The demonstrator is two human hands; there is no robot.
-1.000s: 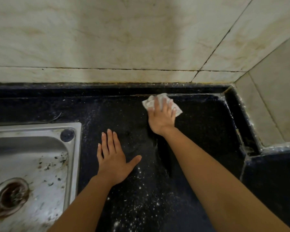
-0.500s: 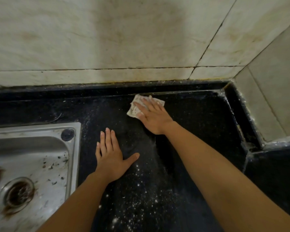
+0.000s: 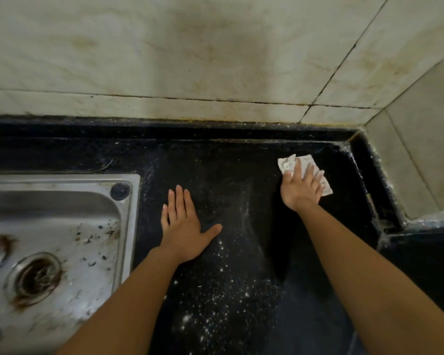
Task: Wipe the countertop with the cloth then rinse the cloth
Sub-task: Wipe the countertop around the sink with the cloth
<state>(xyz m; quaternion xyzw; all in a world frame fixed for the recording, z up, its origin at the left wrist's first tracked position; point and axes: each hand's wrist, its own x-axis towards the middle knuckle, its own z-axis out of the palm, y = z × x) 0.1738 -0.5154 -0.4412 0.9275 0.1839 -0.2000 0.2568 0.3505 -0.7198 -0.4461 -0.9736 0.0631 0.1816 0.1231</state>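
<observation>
White cloth at 2 o'clock under R hand, fingers flat, pressing on black desk | L hand flat, empty | risk: specks shoved into corner

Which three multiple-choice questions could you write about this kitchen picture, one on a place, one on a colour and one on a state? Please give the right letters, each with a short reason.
1. Where does the cloth lie?
A) in the sink
B) on the countertop, near its right back corner
C) hung on the wall

2. What colour is the countertop?
A) black
B) red
C) white

3. How is the left hand?
A) gripping the cloth
B) flat on the countertop, fingers straight
C) raised to the wall

Answers:
1 B, the right hand presses it there.
2 A, the surface is black with white specks.
3 B, its palm lies down, apart from the cloth.
</observation>
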